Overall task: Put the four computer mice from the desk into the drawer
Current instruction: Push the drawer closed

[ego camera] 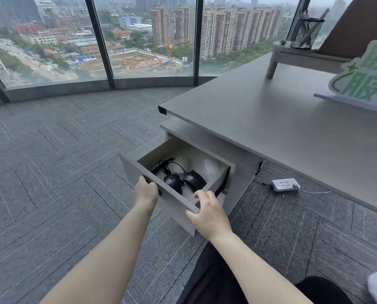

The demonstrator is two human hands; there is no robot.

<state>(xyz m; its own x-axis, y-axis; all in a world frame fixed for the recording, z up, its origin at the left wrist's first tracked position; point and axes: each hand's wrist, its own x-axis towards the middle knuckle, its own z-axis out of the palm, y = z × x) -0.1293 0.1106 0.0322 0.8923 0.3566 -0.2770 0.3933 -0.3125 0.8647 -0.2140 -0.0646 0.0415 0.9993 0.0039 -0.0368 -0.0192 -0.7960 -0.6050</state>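
Observation:
A grey drawer (pixel 139 172) stands pulled out from under the desk (pixel 270 123). Inside it lie two black computer mice, one (pixel 172 181) on the left and one (pixel 194 181) beside it on the right, with black cables (pixel 163 166) coiled behind them. The drawer's front panel hides whatever lies nearer to me. My left hand (pixel 146 191) grips the top edge of the drawer front at its left end. My right hand (pixel 207 213) holds the same edge at its right corner, fingers curled over it.
A white power strip (pixel 285 184) lies on the carpet under the desk. On the desktop stand a green-and-white sign (pixel 362 77) and a grey riser (pixel 292 53) bearing a mesh pen holder (pixel 306 29). Floor-to-ceiling windows run along the back.

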